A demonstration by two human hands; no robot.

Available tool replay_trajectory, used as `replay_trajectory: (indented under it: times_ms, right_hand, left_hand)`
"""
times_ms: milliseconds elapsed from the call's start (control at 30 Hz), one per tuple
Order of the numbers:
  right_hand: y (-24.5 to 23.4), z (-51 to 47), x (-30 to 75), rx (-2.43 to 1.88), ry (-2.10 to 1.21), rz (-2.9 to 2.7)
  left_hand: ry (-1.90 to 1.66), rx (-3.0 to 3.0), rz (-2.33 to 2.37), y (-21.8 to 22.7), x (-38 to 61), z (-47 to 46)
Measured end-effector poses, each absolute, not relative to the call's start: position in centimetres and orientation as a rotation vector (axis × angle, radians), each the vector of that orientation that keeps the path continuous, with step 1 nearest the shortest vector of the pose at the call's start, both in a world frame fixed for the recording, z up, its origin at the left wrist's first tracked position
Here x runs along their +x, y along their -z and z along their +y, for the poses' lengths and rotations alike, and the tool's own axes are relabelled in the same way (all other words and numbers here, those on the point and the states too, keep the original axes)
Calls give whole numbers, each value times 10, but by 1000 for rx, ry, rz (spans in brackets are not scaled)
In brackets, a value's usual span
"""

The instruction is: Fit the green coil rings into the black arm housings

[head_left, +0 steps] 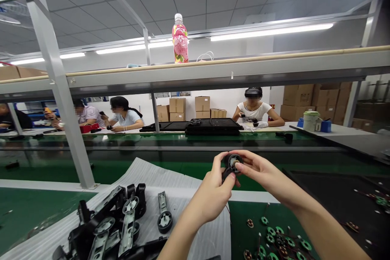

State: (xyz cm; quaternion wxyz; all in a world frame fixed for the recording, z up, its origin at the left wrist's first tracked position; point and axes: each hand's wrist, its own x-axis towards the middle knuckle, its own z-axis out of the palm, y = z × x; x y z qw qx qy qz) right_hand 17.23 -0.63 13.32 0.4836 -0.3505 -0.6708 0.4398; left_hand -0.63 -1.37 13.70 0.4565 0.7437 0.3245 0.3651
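Note:
Both hands are raised over the bench edge and meet on one small black round part [232, 163] with a pale inner ring. My left hand [215, 193] is curled round its lower side, thumb up against it. My right hand [258, 170] pinches its top and right side with fingertips. Below on the left, several black plastic arms with round grey hubs [122, 223] lie heaped on a white foam sheet [170, 187]. Small green and copper coils [274, 239] with thin wires are scattered on the green mat under my right forearm.
A green conveyor belt [189, 142] runs across ahead, behind a metal frame post [57, 85]. Black trays [213, 126] are stacked beyond it. Three seated people work on the far side. A pink bottle [180, 40] stands on the overhead shelf. A dark tray [344, 199] lies at right.

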Motion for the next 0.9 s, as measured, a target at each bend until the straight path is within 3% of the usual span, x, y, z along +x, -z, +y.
replay_trajectory:
  times_ms: [500, 900]
  right_hand:
    - [-119, 3, 157, -732, -1148, -1401]
    - [-109, 17, 173, -876, -1187, -1438]
  left_hand:
    - [-878, 2237, 962, -134, -11, -10]
    - [-805, 2158, 1052, -133, -18, -7]
